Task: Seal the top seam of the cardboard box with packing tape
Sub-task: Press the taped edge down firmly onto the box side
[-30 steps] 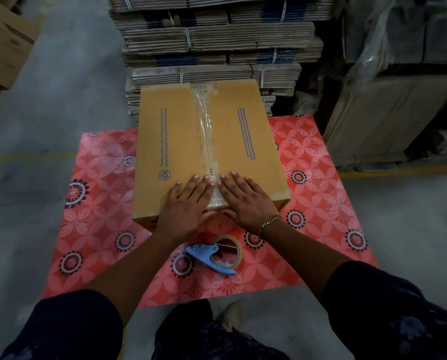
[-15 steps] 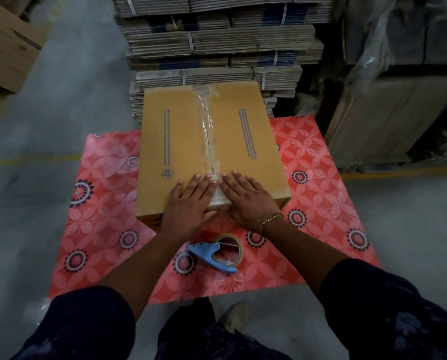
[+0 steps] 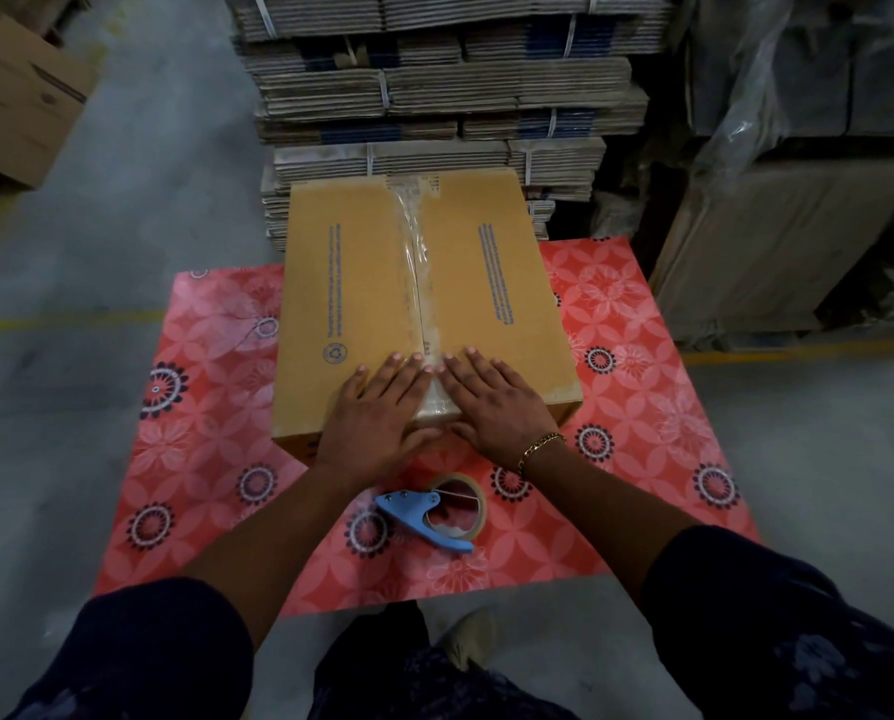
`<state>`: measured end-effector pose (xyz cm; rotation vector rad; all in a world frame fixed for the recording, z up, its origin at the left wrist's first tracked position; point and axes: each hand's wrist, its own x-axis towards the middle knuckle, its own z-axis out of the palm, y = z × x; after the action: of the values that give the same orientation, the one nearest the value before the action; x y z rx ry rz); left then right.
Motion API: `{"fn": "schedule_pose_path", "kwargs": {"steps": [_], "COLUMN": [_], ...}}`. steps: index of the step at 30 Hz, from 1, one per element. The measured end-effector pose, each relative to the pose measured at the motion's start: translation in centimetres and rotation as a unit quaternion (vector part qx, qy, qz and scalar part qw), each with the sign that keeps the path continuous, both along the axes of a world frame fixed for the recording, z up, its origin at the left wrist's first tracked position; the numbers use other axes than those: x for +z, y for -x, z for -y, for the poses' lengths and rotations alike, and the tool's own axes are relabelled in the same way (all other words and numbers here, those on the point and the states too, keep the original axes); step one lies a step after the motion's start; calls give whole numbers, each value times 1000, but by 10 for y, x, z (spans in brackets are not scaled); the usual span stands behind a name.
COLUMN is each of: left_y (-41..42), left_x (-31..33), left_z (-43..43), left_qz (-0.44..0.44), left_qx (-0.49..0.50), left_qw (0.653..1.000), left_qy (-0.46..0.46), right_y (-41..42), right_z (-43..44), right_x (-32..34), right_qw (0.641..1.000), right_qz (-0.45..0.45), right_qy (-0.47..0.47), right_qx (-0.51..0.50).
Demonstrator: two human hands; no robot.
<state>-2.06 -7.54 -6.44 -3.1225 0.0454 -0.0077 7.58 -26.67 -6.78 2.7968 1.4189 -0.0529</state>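
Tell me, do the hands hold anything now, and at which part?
Nothing is held. Both hands, left and right, lie flat and open on the box, beside its taped seam.

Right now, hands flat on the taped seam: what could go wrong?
1. The tape looks wrinkled at the far half; with both hands pressing only the near end, it may stay badly stuck.
2. The dispenser lies just under the wrists; a pull-back could knock it.

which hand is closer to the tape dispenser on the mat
Roughly even, perhaps the right. The left hand and right hand both lie flat on the box's near edge, either side of the taped seam, with the tape dispenser below between the forearms.
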Motion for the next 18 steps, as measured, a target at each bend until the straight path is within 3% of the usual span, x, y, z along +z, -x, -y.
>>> {"fn": "schedule_pose_path", "kwargs": {"steps": [11, 18], "left_y": [-5, -3], "left_x": [-1, 6], "left_z": [-5, -7], "left_qz": [-47, -63], "left_qx": [-16, -16], "left_qw": [998, 998], "left_qy": [-34, 9], "right_y": [-2, -3], "right_z": [1, 1], "right_x": [7, 13], "right_qw": [999, 998], "right_qz": [-38, -56], "right_qy": [20, 12], "right_qx": [12, 6]}}
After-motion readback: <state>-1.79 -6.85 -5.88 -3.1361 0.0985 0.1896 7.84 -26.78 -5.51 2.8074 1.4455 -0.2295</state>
